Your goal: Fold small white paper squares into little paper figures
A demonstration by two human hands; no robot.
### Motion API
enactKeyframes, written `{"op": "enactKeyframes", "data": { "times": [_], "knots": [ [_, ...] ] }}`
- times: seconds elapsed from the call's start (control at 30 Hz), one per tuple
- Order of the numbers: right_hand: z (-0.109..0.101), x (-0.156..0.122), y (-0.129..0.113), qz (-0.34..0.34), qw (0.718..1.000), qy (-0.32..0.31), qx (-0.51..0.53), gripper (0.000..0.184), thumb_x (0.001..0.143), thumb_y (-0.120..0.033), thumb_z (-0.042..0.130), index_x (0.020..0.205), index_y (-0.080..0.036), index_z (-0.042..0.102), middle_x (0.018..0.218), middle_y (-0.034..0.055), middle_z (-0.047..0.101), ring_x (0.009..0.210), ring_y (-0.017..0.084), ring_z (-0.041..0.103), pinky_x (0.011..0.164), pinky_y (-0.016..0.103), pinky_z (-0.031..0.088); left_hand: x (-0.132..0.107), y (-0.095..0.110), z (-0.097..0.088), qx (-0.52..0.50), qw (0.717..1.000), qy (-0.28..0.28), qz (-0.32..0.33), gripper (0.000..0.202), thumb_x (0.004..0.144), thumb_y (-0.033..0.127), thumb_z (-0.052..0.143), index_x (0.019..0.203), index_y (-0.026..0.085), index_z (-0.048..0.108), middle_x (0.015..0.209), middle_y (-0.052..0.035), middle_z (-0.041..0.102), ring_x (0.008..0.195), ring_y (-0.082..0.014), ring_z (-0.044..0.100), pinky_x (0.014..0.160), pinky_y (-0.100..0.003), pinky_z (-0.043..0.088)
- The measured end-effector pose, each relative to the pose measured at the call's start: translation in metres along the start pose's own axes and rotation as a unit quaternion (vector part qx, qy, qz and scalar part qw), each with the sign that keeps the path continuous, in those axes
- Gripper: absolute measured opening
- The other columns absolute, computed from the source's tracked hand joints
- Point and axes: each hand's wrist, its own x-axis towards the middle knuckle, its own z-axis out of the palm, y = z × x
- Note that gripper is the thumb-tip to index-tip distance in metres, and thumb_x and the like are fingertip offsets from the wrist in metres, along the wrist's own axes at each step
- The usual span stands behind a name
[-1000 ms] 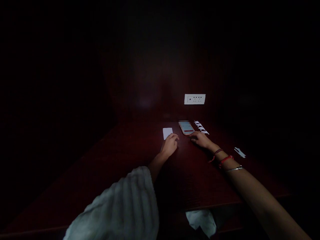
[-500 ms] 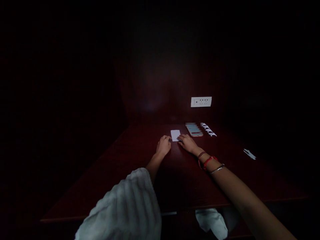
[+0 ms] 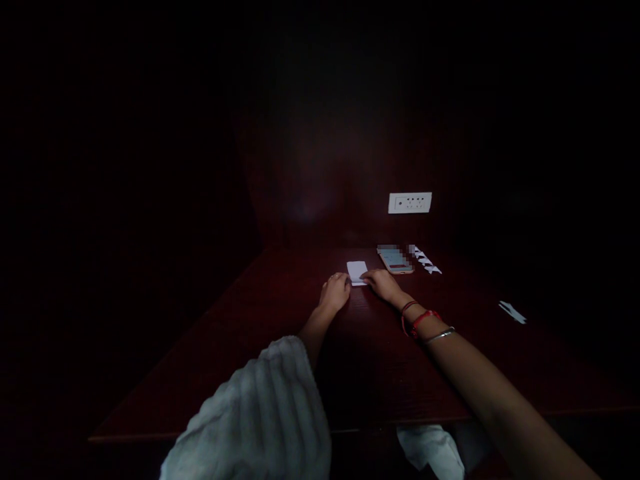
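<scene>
A small white sheet of paper [image 3: 357, 270] lies on the dark red table, with a narrow strip along its near edge showing a crease. My left hand [image 3: 335, 292] rests at the paper's near left corner, its fingers curled and closed on that edge. At the near right corner, my right hand [image 3: 384, 285] has its thumb and fingers pinched on the paper. Red cords and a silver bangle circle my right wrist. The left fingertips are partly hidden.
A phone [image 3: 396, 260] lies just beyond my right hand. Beside it is a row of folded white paper pieces [image 3: 426, 260]. Thin paper strips [image 3: 513, 312] lie farther right on the table [image 3: 240, 360]. A white socket panel [image 3: 410, 203] is on the back wall.
The right fingers have drawn together on the paper's near right edge. A crease now shows along the near edge. The whole view has shifted slightly, moving everything rightward.
</scene>
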Motion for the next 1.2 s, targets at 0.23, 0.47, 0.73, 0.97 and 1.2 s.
{"op": "enactKeyframes", "data": {
  "times": [0.23,0.47,0.73,0.97,1.2],
  "knots": [
    [-0.004,-0.003,-0.003,-0.014,1.000,0.018,-0.020,0.029,0.074,-0.010,0.040,0.097,-0.019,0.055,0.097,0.0064,0.057,0.093,0.016,0.049,0.080,0.023,0.033,0.000,-0.001,0.002,0.011,1.000,-0.008,0.010,0.025,0.078,0.021,0.036,0.100,0.019,0.047,0.105,-0.0051,0.048,0.097,-0.0166,0.043,0.081,-0.028,0.034],
    [0.009,0.002,0.007,0.003,0.992,0.068,0.111,0.028,0.069,-0.019,0.051,0.096,-0.015,0.055,0.100,0.0079,0.056,0.093,0.017,0.049,0.084,0.029,0.034,-0.001,-0.002,0.004,0.014,0.998,-0.034,0.050,0.027,0.078,0.022,0.037,0.102,0.025,0.048,0.110,0.0006,0.048,0.101,-0.0147,0.041,0.084,-0.028,0.032],
    [0.015,0.006,0.012,0.021,0.977,0.068,0.200,0.029,0.065,-0.015,0.056,0.094,-0.014,0.056,0.088,0.0059,0.061,0.079,0.013,0.056,0.074,0.024,0.042,0.003,-0.009,0.005,0.026,0.999,-0.020,0.041,0.023,0.076,0.032,0.041,0.089,0.019,0.054,0.098,-0.0055,0.051,0.091,-0.0170,0.045,0.079,-0.027,0.034],
    [0.022,0.010,0.016,0.038,0.957,0.076,0.278,0.027,0.062,-0.013,0.057,0.089,-0.014,0.058,0.085,0.0061,0.061,0.076,0.013,0.057,0.071,0.025,0.044,0.007,-0.017,0.009,0.020,0.999,-0.031,0.038,0.027,0.073,0.034,0.046,0.096,0.019,0.050,0.093,-0.0052,0.053,0.085,-0.0157,0.049,0.074,-0.023,0.037],
    [0.026,0.012,0.014,0.038,0.937,0.049,0.345,0.033,0.063,-0.005,0.052,0.095,-0.012,0.054,0.085,0.0057,0.062,0.075,0.011,0.058,0.070,0.024,0.046,0.010,-0.020,0.009,0.033,0.998,-0.040,0.044,0.029,0.073,0.033,0.047,0.099,0.019,0.050,0.098,-0.0066,0.053,0.090,-0.0180,0.048,0.078,-0.026,0.035]
  ]
}}
